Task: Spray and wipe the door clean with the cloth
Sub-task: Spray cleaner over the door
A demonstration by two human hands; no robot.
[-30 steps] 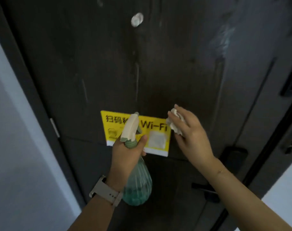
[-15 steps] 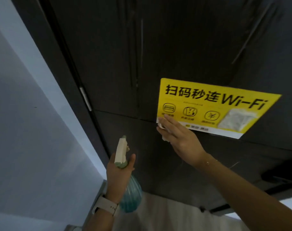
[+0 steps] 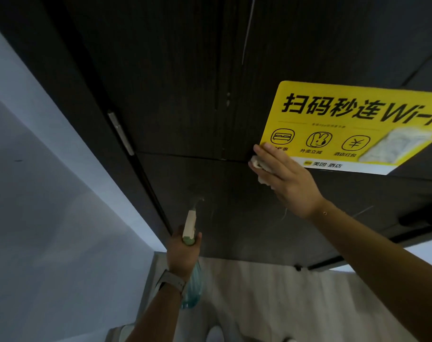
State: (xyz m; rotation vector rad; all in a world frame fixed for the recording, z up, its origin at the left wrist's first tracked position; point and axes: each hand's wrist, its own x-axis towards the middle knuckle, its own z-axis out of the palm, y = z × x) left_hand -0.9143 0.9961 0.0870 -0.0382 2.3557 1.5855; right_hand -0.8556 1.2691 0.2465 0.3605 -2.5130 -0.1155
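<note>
While you look down along it, these lines tell what shows.
Door: your dark wood-grain door (image 3: 185,95) fills most of the view; thin pale streaks run down it, and a seam crosses it level with your right hand.
Cloth: your small white cloth (image 3: 259,169) sits crumpled under your right palm, against the door, at the lower left corner of the sticker.
Right hand: your right hand (image 3: 288,181) lies flat, fingers stretched, pressing the cloth to the door.
Left hand: your left hand (image 3: 182,253) is clenched round the neck of the spray bottle (image 3: 192,285); a watch (image 3: 170,283) sits on that wrist.
Bottle: its pale nozzle points up at the door, close to it; the blue-green body hangs below your fist.
Sticker: the yellow sticker (image 3: 345,124) carries black print and three round icons.
Frame: the dark door frame (image 3: 62,82) has a metal plate (image 3: 121,133).
Wall: a pale wall (image 3: 37,218) stands left.
Floor: a light wood-look floor (image 3: 284,304) lies below.
</note>
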